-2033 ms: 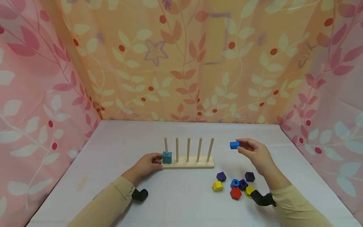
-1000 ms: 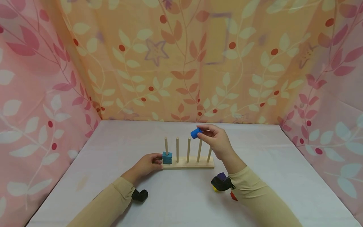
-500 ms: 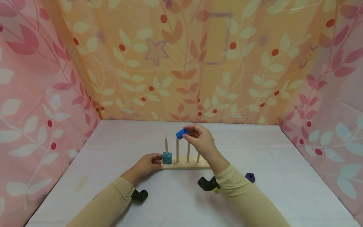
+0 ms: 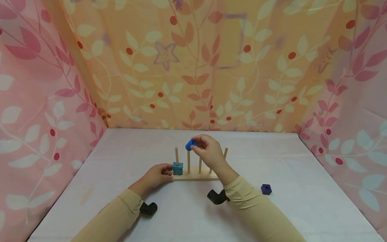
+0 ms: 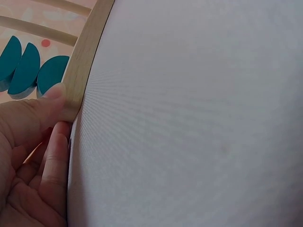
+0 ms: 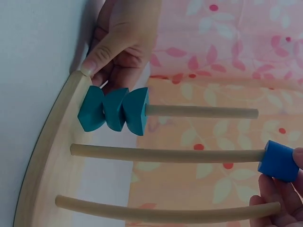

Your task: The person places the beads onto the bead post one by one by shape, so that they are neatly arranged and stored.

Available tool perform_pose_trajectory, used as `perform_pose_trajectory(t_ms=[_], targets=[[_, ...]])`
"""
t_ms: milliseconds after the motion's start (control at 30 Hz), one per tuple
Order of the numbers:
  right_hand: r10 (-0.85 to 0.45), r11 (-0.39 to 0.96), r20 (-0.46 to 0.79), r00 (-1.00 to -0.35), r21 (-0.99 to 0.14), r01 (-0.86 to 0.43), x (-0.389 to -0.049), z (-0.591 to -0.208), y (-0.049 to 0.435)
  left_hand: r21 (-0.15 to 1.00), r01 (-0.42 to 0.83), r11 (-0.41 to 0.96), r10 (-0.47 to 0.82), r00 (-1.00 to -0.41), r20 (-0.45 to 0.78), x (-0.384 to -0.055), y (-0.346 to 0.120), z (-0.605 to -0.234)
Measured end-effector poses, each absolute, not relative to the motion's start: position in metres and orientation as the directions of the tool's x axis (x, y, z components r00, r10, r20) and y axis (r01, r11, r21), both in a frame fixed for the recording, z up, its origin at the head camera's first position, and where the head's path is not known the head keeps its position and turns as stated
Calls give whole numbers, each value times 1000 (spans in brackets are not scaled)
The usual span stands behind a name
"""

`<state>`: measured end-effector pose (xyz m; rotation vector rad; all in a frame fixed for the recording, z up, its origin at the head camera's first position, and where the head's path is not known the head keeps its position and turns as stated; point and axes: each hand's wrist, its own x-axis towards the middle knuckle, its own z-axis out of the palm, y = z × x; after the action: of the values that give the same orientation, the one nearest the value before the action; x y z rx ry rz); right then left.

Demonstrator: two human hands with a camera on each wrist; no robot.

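Note:
My right hand [image 4: 208,151] pinches a blue cylinder bead [image 4: 190,145] with a hole through it. The bead is tilted, right at the tip of the second peg from the left; in the right wrist view the blue bead [image 6: 279,161] meets that peg's end [image 6: 255,156]. My left hand [image 4: 158,174] grips the left end of the wooden peg stand [image 4: 196,176], thumb on the base edge in the left wrist view. Three teal half-round blocks [image 6: 113,109] are stacked on the leftmost peg [image 4: 177,154]. My right hand and forearm partly hide the pegs at the right.
A purple pentagonal block [image 4: 266,189] lies on the white tabletop [image 4: 175,215] to the right of my right sleeve [image 4: 260,208]. Black wrist mounts stick out from both sleeves. Patterned curtains [image 4: 193,84] stand behind and at both sides.
My right hand has carried the blue bead leftward from the right of the stand to the second peg's tip. My left hand stays at the stand's end.

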<state>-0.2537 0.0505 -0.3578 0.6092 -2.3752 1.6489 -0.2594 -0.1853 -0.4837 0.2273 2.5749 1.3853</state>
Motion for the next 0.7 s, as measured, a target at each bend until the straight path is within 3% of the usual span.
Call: perform_pose_trajectory(t_ms=[700], targets=[[-190,262,185,-964,-937,-231,-257,-385,34,836,46,546,228,-969,-95,-260,-186,-486]])
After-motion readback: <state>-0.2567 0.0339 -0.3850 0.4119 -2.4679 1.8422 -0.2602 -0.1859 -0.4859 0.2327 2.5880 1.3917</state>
